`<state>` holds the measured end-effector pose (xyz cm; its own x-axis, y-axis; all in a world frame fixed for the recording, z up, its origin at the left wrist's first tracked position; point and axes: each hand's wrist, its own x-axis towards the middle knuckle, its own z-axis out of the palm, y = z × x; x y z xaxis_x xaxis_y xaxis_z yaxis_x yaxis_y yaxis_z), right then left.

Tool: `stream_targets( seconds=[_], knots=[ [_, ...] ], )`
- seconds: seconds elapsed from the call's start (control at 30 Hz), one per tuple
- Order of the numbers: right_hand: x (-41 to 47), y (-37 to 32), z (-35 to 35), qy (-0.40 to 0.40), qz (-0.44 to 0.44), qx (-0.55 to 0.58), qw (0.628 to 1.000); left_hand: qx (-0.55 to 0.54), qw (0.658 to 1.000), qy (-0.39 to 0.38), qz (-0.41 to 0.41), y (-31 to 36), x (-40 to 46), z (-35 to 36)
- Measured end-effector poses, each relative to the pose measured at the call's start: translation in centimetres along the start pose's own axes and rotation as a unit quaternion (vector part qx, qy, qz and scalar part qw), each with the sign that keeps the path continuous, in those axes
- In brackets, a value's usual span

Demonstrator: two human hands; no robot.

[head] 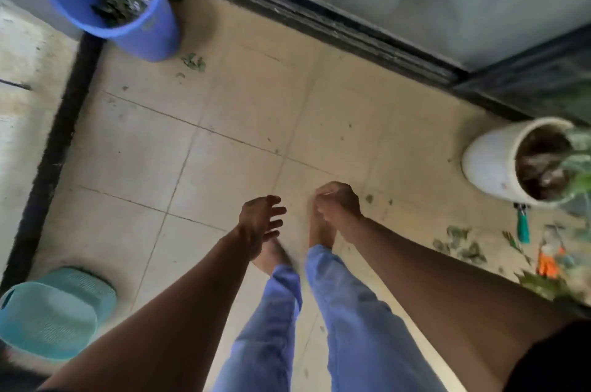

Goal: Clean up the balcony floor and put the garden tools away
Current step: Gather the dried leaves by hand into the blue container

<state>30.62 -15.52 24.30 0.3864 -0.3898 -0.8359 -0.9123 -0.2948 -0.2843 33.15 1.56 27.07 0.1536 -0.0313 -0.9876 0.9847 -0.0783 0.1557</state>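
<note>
I stand on a beige tiled balcony floor [243, 110]. My left hand [260, 220] hangs in front of me with its fingers spread and holds nothing. My right hand [337, 201] is beside it with curled fingers, and nothing shows in it. A blue bin [144, 36] at the top left holds dark leaf litter. Small leaf scraps [194, 61] lie just right of the bin. More leaves [460, 244] lie at the right, next to a green-handled tool [523, 227] and an orange-handled tool [548, 260].
A white plant pot [489, 164] with soil and a green plant stands at the right. A teal basket [48, 321] sits at the bottom left. A black sliding-door track [319, 17] runs along the top, and a dark ledge edge [54, 148] runs down the left.
</note>
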Motion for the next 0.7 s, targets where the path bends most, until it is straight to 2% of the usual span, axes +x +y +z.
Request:
stream_targets(
  seconds=[0.1, 0.23, 0.4, 0.53, 0.7],
  knots=[
    [-1.5, 4.4, -1.5, -0.006, -0.006, -0.040, 0.999, 0.063, 0.998, -0.011, -0.018, -3.4, 0.0, 2.7],
    [-1.6, 10.5, -3.6, -0.031, -0.025, -0.120, 0.992, 0.157, 0.987, -0.028, 0.000, -6.5, -0.6, 6.3],
    [0.8, 16.7, -6.3, -0.005, -0.034, -0.083, 0.996, 0.235, 0.972, -0.016, -0.008, -9.0, 0.4, 11.0],
    [5.1, 21.2, -7.8, 0.037, -0.076, -0.069, 0.994, 0.297, 0.954, -0.026, 0.007, -11.8, 6.3, 15.3],
    [15.0, 27.2, -7.2, 0.088, -0.107, -0.105, 0.985, 0.372, 0.923, -0.021, 0.094, -14.5, 18.4, 19.8]
  ],
)
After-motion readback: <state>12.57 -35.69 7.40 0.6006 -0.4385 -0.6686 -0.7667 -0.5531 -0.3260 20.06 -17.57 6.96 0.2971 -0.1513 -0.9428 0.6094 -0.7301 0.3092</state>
